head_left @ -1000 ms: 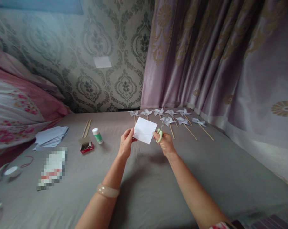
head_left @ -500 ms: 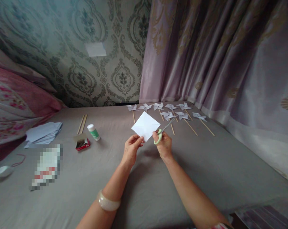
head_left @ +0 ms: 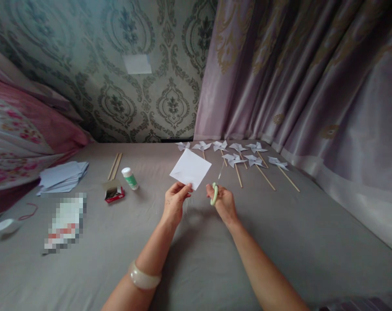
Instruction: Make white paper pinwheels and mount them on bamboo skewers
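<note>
A square white sheet of paper (head_left: 191, 167) is pinched at its lower corner by my left hand (head_left: 176, 199), thumb on top. My right hand (head_left: 224, 203) grips a pair of scissors (head_left: 214, 194) by the light green handles. The thin blades point up and away, and I cannot make out whether they are parted. Paper and scissors are apart, both held above the grey cloth (head_left: 196, 250). Behind them lie several white paper pinwheels (head_left: 234, 160) on wooden sticks, one partly hidden by the sheet.
On the left are a stack of white paper (head_left: 62, 176), wooden sticks (head_left: 115, 166), a green-and-white glue bottle (head_left: 130, 179) and an open red box (head_left: 114, 194) of small dark items. A blurred-out packet (head_left: 66, 222) lies nearer. A patterned wall and purple curtain (head_left: 280, 77) border the surface.
My right hand has drawn away from the paper and turned the scissors more upright. The sheet has moved slightly left and tilted. The whole view has shifted a little.
</note>
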Demonstrator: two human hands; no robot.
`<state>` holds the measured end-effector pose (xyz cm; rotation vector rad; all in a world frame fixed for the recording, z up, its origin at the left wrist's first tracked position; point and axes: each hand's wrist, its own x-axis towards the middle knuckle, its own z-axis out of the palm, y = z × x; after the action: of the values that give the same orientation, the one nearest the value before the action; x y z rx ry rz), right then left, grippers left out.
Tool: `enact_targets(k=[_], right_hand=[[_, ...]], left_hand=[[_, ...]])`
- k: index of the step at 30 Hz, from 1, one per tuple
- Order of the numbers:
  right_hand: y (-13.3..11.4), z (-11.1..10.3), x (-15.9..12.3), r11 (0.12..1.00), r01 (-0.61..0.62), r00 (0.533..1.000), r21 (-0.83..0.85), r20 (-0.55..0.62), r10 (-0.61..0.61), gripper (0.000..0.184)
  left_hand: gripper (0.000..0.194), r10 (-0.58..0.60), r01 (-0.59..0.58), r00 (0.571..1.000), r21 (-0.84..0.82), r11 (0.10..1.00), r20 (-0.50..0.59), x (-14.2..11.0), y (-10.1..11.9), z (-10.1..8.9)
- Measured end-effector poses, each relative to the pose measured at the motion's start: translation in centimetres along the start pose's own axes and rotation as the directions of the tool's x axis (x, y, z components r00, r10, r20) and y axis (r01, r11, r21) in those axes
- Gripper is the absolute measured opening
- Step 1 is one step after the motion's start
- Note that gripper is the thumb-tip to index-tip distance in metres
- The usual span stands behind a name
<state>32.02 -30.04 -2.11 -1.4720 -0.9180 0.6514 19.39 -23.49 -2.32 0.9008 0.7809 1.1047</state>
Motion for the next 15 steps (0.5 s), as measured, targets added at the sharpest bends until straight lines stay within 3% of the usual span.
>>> enact_targets(k=[4,7,10,15], right_hand=[[0.0,-0.1,-0.7,0.989,0.056,0.941,-0.138,0.337,-0.006,0.048],[0.0,0.1,-1.1,0.988,0.09,0.874,-0.124,0.486,-0.019,0.05],[-0.1,0.2,-1.3,0.993,0.067,0.85,-0.096,0.528,-0.006,0.052],[-0.1,0.3,-1.5,0.997,-0.004,0.865,-0.078,0.499,0.042,0.047]], left_hand=[[0.025,0.037,-0.038,0.999,-0.056,0.998,-0.032,0.7,1.7,0.4],[0.025,0.054,-0.056,0.998,-0.063,0.996,-0.031,0.9,2.5,1.1],[0.025,0.057,-0.06,0.998,-0.087,0.994,-0.03,1.0,2.5,1.6],[0.027,0.012,-0.016,0.999,-0.109,0.994,-0.043,0.7,1.7,1.6]])
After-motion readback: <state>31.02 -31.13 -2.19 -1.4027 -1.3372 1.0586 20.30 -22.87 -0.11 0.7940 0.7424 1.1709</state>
